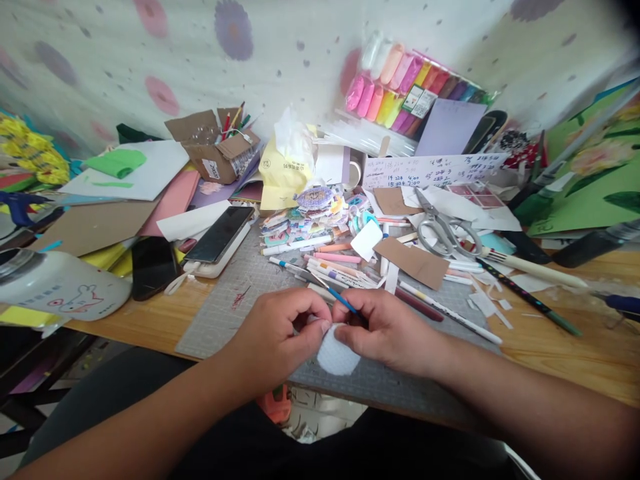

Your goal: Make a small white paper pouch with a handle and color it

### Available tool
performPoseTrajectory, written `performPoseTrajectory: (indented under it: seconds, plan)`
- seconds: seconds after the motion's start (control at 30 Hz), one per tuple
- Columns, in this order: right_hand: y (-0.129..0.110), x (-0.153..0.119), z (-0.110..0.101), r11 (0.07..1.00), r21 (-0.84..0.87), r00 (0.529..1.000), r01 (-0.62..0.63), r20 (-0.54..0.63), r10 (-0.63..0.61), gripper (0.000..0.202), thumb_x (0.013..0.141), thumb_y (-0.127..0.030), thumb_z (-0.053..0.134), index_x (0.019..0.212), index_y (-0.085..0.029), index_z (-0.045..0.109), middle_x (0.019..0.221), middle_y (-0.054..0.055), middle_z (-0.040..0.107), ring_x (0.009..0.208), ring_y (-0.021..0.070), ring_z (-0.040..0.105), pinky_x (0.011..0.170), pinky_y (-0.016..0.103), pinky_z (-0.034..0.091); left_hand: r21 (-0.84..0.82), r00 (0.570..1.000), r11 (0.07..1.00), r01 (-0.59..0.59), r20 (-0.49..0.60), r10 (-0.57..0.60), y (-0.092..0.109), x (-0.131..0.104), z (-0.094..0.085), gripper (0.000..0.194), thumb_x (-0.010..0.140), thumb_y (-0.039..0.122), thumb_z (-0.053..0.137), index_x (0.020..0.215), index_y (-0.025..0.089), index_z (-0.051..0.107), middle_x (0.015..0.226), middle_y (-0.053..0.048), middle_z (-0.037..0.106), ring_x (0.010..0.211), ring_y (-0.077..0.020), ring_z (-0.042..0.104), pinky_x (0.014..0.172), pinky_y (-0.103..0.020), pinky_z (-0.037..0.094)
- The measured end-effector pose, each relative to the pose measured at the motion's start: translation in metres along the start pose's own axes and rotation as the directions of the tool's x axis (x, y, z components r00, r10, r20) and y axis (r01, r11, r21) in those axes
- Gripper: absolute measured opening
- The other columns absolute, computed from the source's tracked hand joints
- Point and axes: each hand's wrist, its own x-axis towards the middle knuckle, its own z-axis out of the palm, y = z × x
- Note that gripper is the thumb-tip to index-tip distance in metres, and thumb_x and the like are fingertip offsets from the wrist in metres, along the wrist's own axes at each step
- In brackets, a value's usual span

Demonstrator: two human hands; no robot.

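Observation:
A small round white textured pad (339, 353) is held between my two hands above the front edge of the grey cutting mat (213, 327). My left hand (287, 330) pinches its upper left edge between thumb and forefinger. On the other side, my right hand (383, 327) grips the pad with the thumb on its face. A thin blue paintbrush (340, 298) also rests in my right hand, its tip pointing up and left. The fingers hide the pad's top edge. Several white markers (345, 273) lie just behind both hands.
Silver scissors (445, 223) lie on papers at the right. Cardboard pieces (413, 262) and paper scraps cover the mat's back. A phone (220, 233) on a white power bank, another dark phone (154, 267) and a white bottle (65, 283) stand or lie at left. Coloured clay packs (410, 93) lean behind.

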Motion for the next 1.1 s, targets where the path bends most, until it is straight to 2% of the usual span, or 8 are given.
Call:
performPoseTrajectory:
  seconds: [0.13,0.23,0.33,0.5,0.67,0.8,0.93,1.1]
  plan:
    - [0.003,0.000,-0.003,0.999,0.040,1.000,-0.010,-0.003,0.010,0.008,0.074,-0.022,0.057,0.071,-0.017,0.051,0.061,-0.004,0.046,0.055,0.0096,0.039,0.051,0.022,0.033,-0.278,0.985,0.946,0.169,0.090,-0.150,-0.006,-0.001,-0.002,0.007,0.077,0.018,0.055,0.076,0.018,0.062,0.066,0.003,0.060,0.059,-0.0111,0.054,0.055,-0.022,0.041]
    - [0.007,0.002,-0.008,0.991,0.131,0.999,0.017,-0.042,-0.012,0.013,0.076,-0.027,0.058,0.071,-0.017,0.052,0.063,-0.003,0.048,0.056,0.0098,0.041,0.052,0.023,0.033,-0.601,0.976,0.769,0.217,0.123,-0.179,-0.019,-0.003,-0.003,0.019,0.082,0.027,0.055,0.100,0.022,0.058,0.079,-0.001,0.066,0.071,-0.0163,0.062,0.067,-0.029,0.049]
    - [0.010,0.005,-0.011,0.983,0.171,0.993,0.067,-0.106,-0.050,0.015,0.076,-0.029,0.059,0.070,-0.017,0.052,0.064,-0.003,0.049,0.057,0.0099,0.042,0.054,0.023,0.033,-0.711,0.973,0.667,0.224,0.121,-0.197,-0.026,-0.005,-0.001,0.018,0.082,0.030,0.056,0.096,0.019,0.060,0.079,-0.003,0.066,0.072,-0.0175,0.062,0.069,-0.032,0.051]
    - [0.013,0.009,-0.013,0.981,0.156,0.983,0.113,-0.161,-0.088,0.014,0.075,-0.029,0.059,0.071,-0.016,0.054,0.066,-0.002,0.051,0.060,0.0109,0.045,0.058,0.025,0.036,-0.661,0.958,0.695,0.283,0.159,-0.239,-0.023,-0.007,0.008,0.011,0.078,0.026,0.063,0.081,0.016,0.063,0.072,-0.001,0.064,0.067,-0.0144,0.061,0.067,-0.028,0.050]
    - [0.016,0.008,-0.013,0.982,0.148,0.980,0.116,-0.179,-0.089,0.015,0.073,-0.029,0.064,0.074,-0.016,0.057,0.067,-0.002,0.054,0.060,0.0107,0.046,0.058,0.024,0.037,-0.633,0.952,0.729,0.260,0.040,-0.304,-0.020,-0.008,0.022,0.015,0.078,0.029,0.064,0.072,0.016,0.062,0.067,0.001,0.062,0.064,-0.0125,0.060,0.067,-0.027,0.050]
    - [0.019,0.008,-0.014,0.981,0.150,0.972,0.125,-0.218,-0.090,0.015,0.070,-0.029,0.067,0.072,-0.017,0.058,0.063,-0.003,0.055,0.056,0.0108,0.048,0.054,0.024,0.037,-0.645,0.930,0.723,0.249,-0.049,-0.365,-0.016,-0.018,0.028,0.015,0.079,0.031,0.063,0.083,0.017,0.060,0.074,0.001,0.063,0.066,-0.0128,0.061,0.067,-0.028,0.051]
    - [0.020,0.011,-0.015,0.968,0.173,0.949,0.185,-0.287,-0.130,0.012,0.072,-0.029,0.065,0.069,-0.019,0.058,0.066,-0.002,0.055,0.068,0.0148,0.056,0.061,0.026,0.041,-0.504,0.924,0.811,0.297,-0.062,-0.377,-0.016,-0.043,0.033,0.013,0.082,0.029,0.057,0.076,0.018,0.058,0.066,0.002,0.062,0.059,-0.0115,0.057,0.060,-0.025,0.048]
    - [0.019,0.014,-0.014,0.946,0.187,0.923,0.263,-0.335,-0.190,0.012,0.072,-0.026,0.064,0.065,-0.021,0.055,0.073,0.001,0.061,0.101,0.0205,0.058,0.078,0.031,0.044,-0.258,0.934,0.908,0.331,-0.048,-0.354,-0.029,-0.096,0.051,0.016,0.084,0.030,0.053,0.072,0.020,0.058,0.058,0.002,0.060,0.055,-0.0139,0.057,0.055,-0.025,0.048]
